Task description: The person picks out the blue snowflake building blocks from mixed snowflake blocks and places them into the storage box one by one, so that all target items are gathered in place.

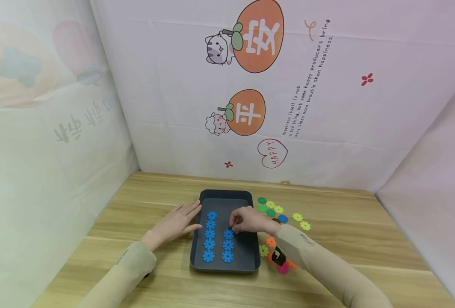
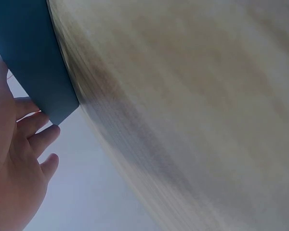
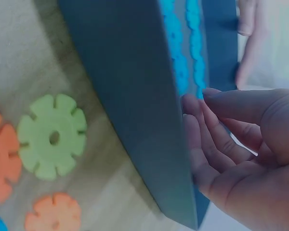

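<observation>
A dark grey tray (image 1: 220,268) lies on the table with two columns of notched blue discs in it: a longer left column (image 1: 210,234) and a shorter right column (image 1: 228,245). My left hand (image 1: 178,222) rests against the tray's left edge with fingers extended, the thumb reaching over the rim. In the left wrist view its fingertips touch the tray wall (image 2: 43,57). My right hand (image 1: 248,219) reaches over the right rim, thumb and fingertips bent down at the far end of the right column. Whether they pinch a disc is hidden.
Right of the tray lie loose notched discs: green (image 1: 262,200), yellow (image 1: 297,217), blue (image 1: 283,218), orange (image 1: 270,241) and magenta (image 1: 283,268). My right forearm passes over some of them. Printed cloth walls (image 1: 196,141) enclose the wooden table (image 1: 166,188) at the back and sides.
</observation>
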Action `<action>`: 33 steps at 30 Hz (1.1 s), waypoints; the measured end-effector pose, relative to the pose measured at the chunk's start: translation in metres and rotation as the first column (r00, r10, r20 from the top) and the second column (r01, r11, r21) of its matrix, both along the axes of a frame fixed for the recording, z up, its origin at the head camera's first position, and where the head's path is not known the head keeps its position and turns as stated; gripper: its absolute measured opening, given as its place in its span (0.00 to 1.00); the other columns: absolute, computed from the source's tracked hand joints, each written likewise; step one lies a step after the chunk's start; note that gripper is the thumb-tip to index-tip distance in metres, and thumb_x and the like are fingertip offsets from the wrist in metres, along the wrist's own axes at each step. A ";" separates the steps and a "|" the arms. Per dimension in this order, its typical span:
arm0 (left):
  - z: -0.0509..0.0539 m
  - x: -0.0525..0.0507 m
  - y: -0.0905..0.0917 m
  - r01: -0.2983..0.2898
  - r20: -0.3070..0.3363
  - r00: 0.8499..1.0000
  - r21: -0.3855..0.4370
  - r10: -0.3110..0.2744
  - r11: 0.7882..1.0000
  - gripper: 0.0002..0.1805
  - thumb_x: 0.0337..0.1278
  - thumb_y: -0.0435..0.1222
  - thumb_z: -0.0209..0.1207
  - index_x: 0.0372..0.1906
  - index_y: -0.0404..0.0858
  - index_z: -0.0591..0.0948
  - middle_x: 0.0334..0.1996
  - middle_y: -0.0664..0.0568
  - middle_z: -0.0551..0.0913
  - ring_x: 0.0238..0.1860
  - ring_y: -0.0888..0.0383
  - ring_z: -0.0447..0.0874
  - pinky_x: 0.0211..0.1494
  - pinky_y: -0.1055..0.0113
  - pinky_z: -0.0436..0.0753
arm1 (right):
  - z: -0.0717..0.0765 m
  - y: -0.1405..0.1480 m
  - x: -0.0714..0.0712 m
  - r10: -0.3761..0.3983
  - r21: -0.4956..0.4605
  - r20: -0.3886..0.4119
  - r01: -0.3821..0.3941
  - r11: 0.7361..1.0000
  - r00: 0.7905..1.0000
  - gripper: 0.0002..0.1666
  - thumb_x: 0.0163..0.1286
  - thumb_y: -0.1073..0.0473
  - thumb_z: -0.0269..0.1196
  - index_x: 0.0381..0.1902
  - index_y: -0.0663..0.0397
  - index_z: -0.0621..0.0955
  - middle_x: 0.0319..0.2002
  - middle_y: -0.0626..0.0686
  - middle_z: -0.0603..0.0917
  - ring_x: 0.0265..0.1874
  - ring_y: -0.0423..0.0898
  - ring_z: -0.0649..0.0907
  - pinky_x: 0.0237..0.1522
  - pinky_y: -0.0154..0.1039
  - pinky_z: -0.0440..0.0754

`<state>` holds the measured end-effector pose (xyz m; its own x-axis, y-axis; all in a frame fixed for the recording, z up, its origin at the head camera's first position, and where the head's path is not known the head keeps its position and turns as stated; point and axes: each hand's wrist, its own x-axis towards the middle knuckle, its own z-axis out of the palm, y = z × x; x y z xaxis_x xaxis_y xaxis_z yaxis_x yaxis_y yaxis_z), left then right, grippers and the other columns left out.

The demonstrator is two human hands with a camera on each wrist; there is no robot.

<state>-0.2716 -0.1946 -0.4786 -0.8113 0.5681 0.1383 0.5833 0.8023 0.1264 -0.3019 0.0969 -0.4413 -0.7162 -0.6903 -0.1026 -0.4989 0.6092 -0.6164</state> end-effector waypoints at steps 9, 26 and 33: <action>0.000 -0.001 0.001 -0.001 -0.007 1.000 0.005 0.001 1.000 0.39 0.72 0.56 0.49 0.75 0.34 0.63 0.76 0.40 0.61 0.76 0.44 0.61 0.79 0.43 0.60 | 0.031 0.042 0.006 -0.030 -0.060 -0.075 0.025 0.998 0.997 0.04 0.66 0.66 0.65 0.38 0.62 0.82 0.35 0.54 0.87 0.32 0.43 0.85 0.34 0.29 0.83; 0.005 0.000 0.000 -0.005 0.002 1.000 0.011 0.005 1.000 0.39 0.72 0.55 0.49 0.75 0.32 0.63 0.76 0.39 0.61 0.76 0.44 0.62 0.78 0.42 0.60 | 0.016 0.123 0.018 -0.204 -0.079 -0.089 0.197 0.977 0.975 0.08 0.63 0.68 0.65 0.39 0.69 0.81 0.35 0.59 0.85 0.34 0.44 0.83 0.35 0.29 0.82; 0.004 0.002 0.001 0.005 0.011 1.000 0.009 -0.005 1.000 0.39 0.72 0.55 0.49 0.74 0.32 0.63 0.76 0.38 0.61 0.76 0.43 0.62 0.78 0.41 0.60 | 0.001 0.142 0.007 -0.338 -0.056 -0.110 0.333 0.941 0.935 0.07 0.61 0.70 0.65 0.37 0.70 0.81 0.35 0.61 0.85 0.35 0.48 0.83 0.36 0.33 0.81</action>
